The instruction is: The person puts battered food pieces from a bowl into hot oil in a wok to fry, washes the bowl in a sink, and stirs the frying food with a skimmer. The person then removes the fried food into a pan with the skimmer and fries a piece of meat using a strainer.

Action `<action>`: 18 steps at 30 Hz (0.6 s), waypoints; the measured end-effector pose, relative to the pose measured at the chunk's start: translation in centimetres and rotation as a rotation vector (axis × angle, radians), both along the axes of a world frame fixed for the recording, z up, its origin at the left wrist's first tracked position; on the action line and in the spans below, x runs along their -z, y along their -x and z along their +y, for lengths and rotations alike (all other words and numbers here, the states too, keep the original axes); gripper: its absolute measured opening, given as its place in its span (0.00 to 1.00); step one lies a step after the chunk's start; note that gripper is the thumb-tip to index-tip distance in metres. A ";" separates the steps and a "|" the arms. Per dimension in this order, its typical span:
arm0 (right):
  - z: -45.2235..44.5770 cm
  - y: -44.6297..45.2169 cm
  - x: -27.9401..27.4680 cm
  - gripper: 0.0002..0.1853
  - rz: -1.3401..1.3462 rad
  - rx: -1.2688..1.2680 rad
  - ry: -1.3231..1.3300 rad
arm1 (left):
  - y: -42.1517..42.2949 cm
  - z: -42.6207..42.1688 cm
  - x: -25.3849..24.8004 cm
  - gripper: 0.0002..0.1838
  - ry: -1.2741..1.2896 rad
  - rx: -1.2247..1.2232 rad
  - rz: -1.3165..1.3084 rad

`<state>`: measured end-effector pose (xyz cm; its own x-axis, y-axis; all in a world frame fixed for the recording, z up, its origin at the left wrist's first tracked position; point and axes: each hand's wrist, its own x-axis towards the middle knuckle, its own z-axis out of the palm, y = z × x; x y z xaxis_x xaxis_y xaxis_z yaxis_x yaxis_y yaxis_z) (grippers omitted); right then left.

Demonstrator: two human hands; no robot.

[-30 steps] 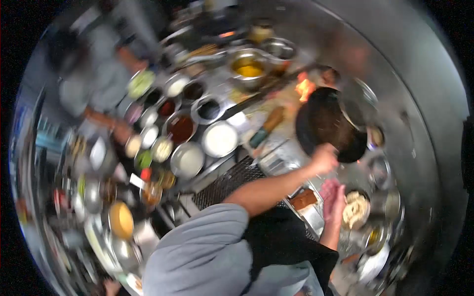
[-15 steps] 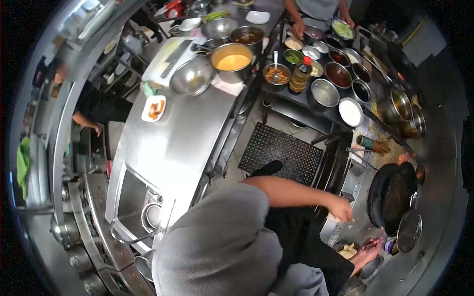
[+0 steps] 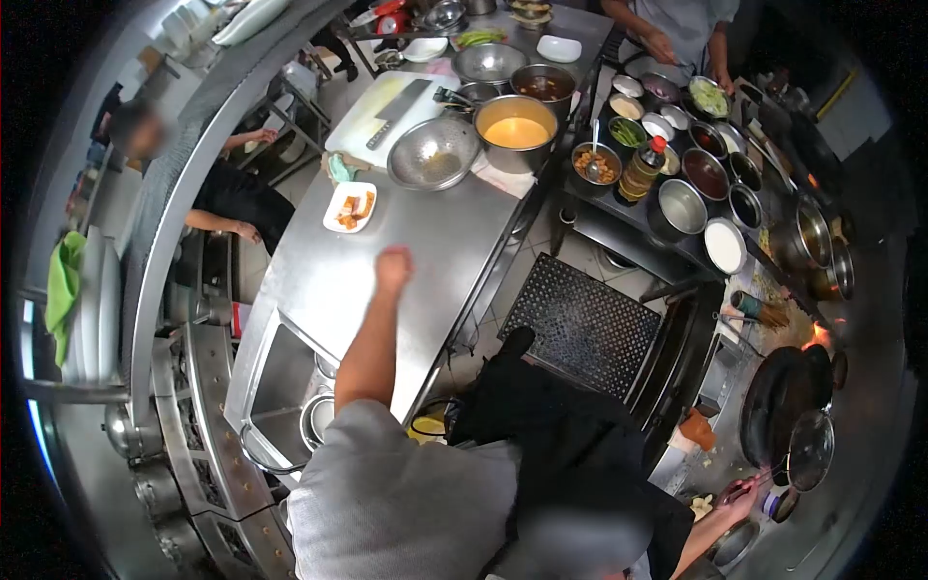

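Note:
My left hand [image 3: 392, 269] hangs above the steel counter [image 3: 319, 275] with its fingers curled closed; whether anything is in them is hidden. Beyond it, a white dish [image 3: 338, 218] holds orange pieces. At the lower right my right hand [image 3: 739, 495] is closed around the thin handle of a round strainer [image 3: 810, 451]. The strainer lies beside a dark wok [image 3: 770, 406] on the stove. Near my right hand are a small purple-and-white jar [image 3: 771, 505] and a bowl of pale pieces [image 3: 702, 505].
A pot of yellow liquid [image 3: 516, 130], a metal colander [image 3: 433, 155] and a knife [image 3: 397, 114] on a board stand further back. A bottle [image 3: 640, 172] stands among sauce bowls. Flame [image 3: 818, 334] shows behind the wok. One person [image 3: 677, 34] works at the top, another [image 3: 232, 193] at left.
My left hand has swung from the stove side to above the counter. My right hand, palm open earlier, is now closed at the strainer handle. The view has turned left.

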<state>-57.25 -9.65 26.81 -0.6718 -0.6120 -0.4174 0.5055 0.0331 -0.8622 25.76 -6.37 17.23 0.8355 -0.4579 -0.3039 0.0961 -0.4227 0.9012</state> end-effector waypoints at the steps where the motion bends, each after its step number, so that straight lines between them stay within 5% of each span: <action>1: -0.6 -0.5 -0.4 0.10 -0.007 0.011 0.005 | -2.8 0.1 -0.3 0.07 0.050 -0.139 0.096; 4: -2.2 -0.4 0.4 0.12 0.090 0.026 -0.077 | -10.7 0.9 1.9 0.11 0.165 -0.360 0.308; 6: -2.8 -2.9 -1.3 0.21 0.202 -0.111 -0.327 | -15.1 1.6 5.3 0.08 0.436 -0.325 0.523; 7: -3.3 -3.0 0.3 0.23 0.185 0.021 -0.154 | -21.5 2.8 11.4 0.10 0.553 -0.177 0.770; 8: -2.3 1.6 3.8 0.22 0.154 -0.243 -0.064 | -21.5 2.7 11.0 0.13 0.642 -0.112 0.917; 9: -4.2 -7.3 -2.5 0.19 0.245 0.025 -0.265 | -18.6 0.6 7.1 0.15 0.454 -0.313 0.753; 10: -3.8 -4.8 -0.3 0.18 0.150 0.011 -0.134 | -21.4 0.8 8.8 0.17 0.487 -0.256 0.846; 11: -4.2 -6.7 -1.6 0.09 0.077 0.073 -0.066 | -25.1 2.4 12.1 0.16 0.537 0.088 0.961; 13: -4.6 -8.0 -1.8 0.08 0.076 0.068 -0.059 | -17.1 -0.2 4.9 0.08 0.409 -0.286 0.440; 14: -4.3 -8.0 -1.0 0.08 0.058 0.046 -0.027 | -19.6 1.5 8.3 0.07 0.481 -0.340 0.407; 18: -2.5 -9.2 -0.5 0.09 0.078 -0.013 0.009 | -13.4 4.7 5.4 0.08 0.256 -0.184 0.313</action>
<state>-48.07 -12.11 27.36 -0.6939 -0.6243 -0.3588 0.4368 0.0312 -0.8990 39.21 -1.68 11.80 0.7960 -0.4033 -0.4513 0.4338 -0.1398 0.8901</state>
